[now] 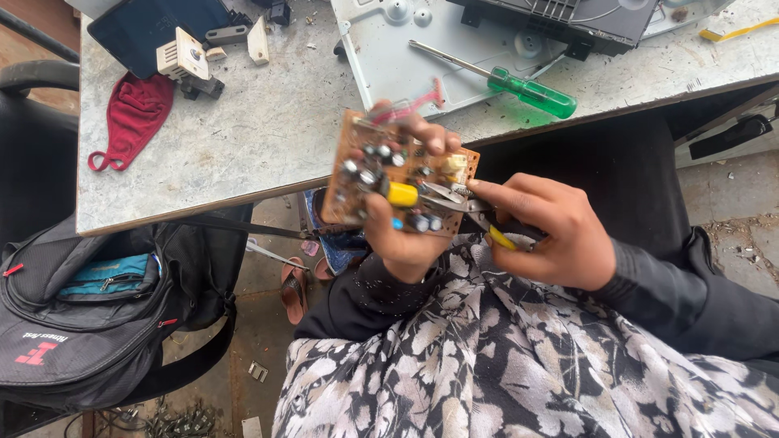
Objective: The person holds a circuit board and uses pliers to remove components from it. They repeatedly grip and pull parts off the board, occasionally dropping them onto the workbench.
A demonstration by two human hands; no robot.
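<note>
Floral fabric (519, 365) covers the lap nearest the lens. Just above it, the left hand (402, 235) grips a brown circuit board (389, 182) by its edges, tilted, components facing up. At three o'clock of the board, the right hand (552, 235) squeezes yellow-handled pliers (475, 212), tips touching the board. A green screwdriver (527, 91) lies at one o'clock on the grey table (268, 130); a black backpack (89, 316) sits at eight o'clock.

On your desk (268, 122) a green screwdriver (503, 81) lies on a grey metal plate (381, 40) near the far edge. A red mask (130, 118) hangs over the left edge, a beige plug (182, 57) just beyond it. A black backpack (89, 312) sits on the floor below.
</note>
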